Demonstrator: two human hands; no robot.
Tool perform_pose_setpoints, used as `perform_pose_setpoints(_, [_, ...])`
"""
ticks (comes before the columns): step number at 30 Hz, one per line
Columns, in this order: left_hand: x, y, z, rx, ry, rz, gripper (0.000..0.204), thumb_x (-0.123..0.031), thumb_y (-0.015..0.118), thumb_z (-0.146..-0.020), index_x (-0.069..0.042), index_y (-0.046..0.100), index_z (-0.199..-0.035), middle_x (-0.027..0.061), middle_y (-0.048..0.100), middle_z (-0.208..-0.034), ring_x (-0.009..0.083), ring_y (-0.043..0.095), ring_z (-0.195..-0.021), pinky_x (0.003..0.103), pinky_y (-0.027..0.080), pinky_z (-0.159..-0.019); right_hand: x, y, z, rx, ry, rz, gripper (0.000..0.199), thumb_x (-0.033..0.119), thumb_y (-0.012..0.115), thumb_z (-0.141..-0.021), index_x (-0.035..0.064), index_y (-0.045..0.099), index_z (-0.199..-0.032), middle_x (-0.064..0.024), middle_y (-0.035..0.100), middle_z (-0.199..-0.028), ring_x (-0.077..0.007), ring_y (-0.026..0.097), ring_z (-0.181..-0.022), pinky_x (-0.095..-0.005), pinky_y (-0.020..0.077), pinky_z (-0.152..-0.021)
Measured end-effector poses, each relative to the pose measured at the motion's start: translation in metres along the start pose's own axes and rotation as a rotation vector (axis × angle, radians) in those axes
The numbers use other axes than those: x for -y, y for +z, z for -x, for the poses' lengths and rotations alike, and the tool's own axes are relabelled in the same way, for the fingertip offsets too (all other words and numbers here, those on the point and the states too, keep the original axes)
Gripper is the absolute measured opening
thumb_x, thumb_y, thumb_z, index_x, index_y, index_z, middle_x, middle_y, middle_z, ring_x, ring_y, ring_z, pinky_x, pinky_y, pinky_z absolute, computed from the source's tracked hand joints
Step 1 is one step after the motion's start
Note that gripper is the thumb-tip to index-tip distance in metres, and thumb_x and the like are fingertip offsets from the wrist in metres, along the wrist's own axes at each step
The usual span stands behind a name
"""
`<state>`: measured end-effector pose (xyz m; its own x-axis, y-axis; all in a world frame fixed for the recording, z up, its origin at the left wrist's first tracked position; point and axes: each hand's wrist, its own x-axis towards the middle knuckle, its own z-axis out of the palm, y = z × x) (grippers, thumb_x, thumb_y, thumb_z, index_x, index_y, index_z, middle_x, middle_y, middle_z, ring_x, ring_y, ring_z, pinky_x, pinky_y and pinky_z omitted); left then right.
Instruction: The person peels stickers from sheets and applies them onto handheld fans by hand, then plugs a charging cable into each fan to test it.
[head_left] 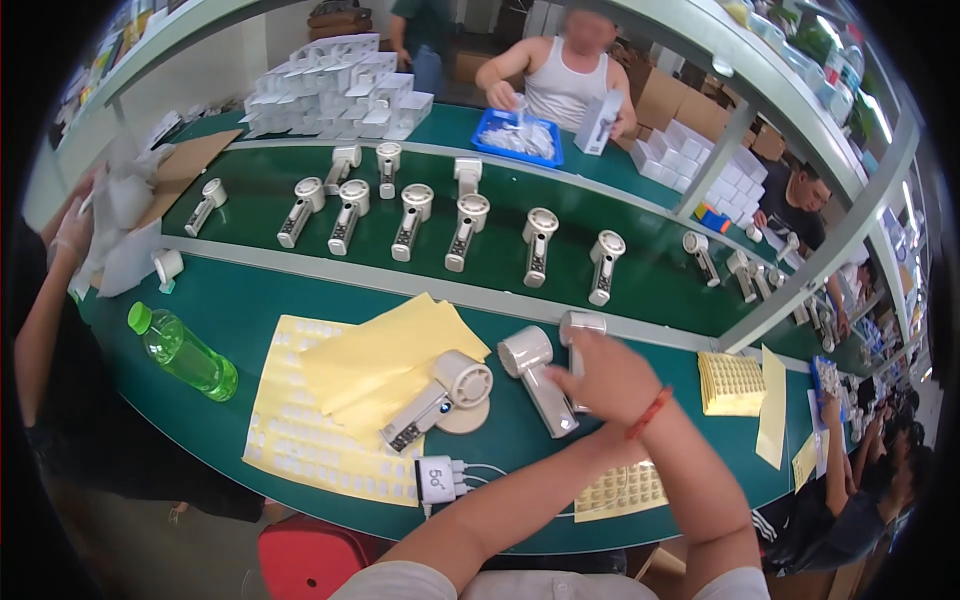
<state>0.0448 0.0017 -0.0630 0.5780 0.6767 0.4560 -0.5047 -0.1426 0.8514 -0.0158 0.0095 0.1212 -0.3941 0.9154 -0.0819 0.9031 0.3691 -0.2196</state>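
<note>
The pale handheld fan is on the desk, at two o'clock from the fan on the yellow sheets. The right hand covers it, its grip blurred and uncertain; the left is hidden. Probably light, rigid, smooth: best held by the handle.

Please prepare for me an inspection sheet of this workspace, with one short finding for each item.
Surface: green table, partly covered by yellow sheets.
Work items: one white fan partly on the sheets; a second fan to its right; a third fan beside that.
Clutter: green bottle at left; yellow stack at right.
Hands: right hand at the third fan, grip unclear; left hand out of sight.
Cables: white cables at a small white block.
Surroundings: more fans beyond; co-worker behind a blue tray.
</note>
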Motion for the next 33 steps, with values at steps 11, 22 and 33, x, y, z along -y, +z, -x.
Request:
perform_pose_setpoints(11, [-0.071,0.002,-0.011,-0.027,-0.168,0.346,0.045,-0.008,0.057,-0.078,-0.003,0.048,-0.121,0.0205,0.049,-0.124,0.0323,0.045,-0.116,0.037,0.040,-0.093,0.002,0.007,-0.318,-0.015,-0.212,-0.117,0.045,0.042,0.045,-0.088,0.0063,0.058,-0.112,-0.0176,0.058,-0.115,-0.0329,0.054,-0.107,-0.0393,0.0410,-0.093])
perform_pose_setpoints(22, [-0.053,-0.069,0.006,-0.237,-0.172,0.195,0.043,-0.009,0.057,-0.077,-0.003,0.049,-0.119,0.0203,0.049,-0.123,0.0322,0.046,-0.115,0.038,0.040,-0.092,0.036,0.035,-0.421,0.338,0.089,0.150,0.069,0.062,0.047,-0.082,0.0062,0.054,-0.122,-0.0102,0.057,-0.117,-0.0231,0.058,-0.099,-0.0362,0.0442,-0.087])
perform_pose_setpoints(33, [-0.046,-0.038,0.000,-0.231,-0.116,0.099,0.042,-0.010,0.057,-0.077,-0.003,0.050,-0.118,0.0201,0.050,-0.121,0.0322,0.046,-0.114,0.038,0.040,-0.091,-0.008,0.024,-0.478,-0.018,0.020,0.225,0.037,0.026,0.052,-0.080,0.0072,0.063,-0.109,-0.0174,0.059,-0.114,-0.0295,0.058,-0.104,-0.0371,0.0439,-0.091])
